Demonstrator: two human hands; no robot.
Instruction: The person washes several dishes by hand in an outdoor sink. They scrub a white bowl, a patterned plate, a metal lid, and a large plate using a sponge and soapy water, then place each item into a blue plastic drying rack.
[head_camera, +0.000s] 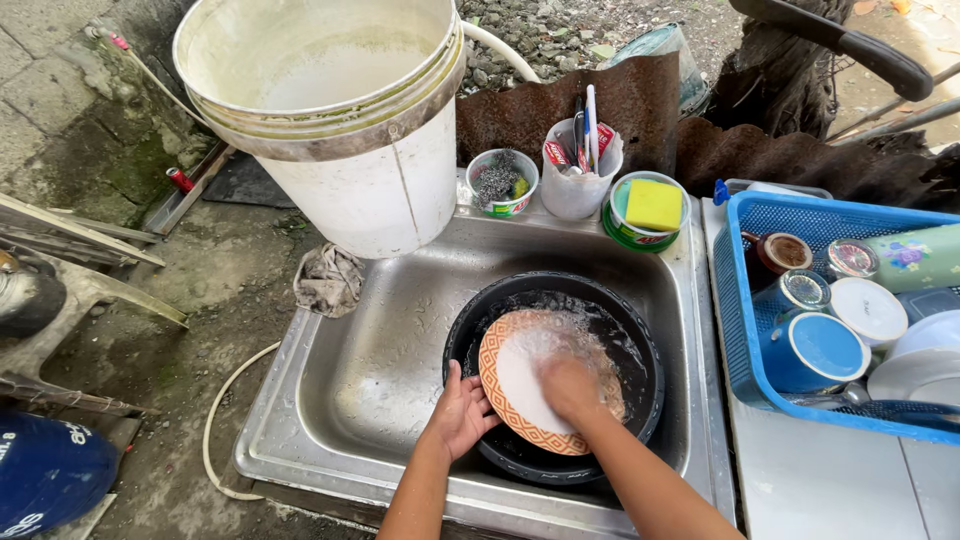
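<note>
Left hand (462, 412) grips rim of patterned plate (520, 385), tilted in black basin (640, 340); right hand (570, 385) presses flat on plate's soapy face, grip unclear.

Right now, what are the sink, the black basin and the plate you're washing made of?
The sink looks like stainless steel: silvery grey with dull reflections. The black basin seems plastic, dark and glossy when wet, though that is uncertain. The plate, white with an orange patterned rim, looks smooth; it could be ceramic or melamine. The left hand grips its edge.
</note>
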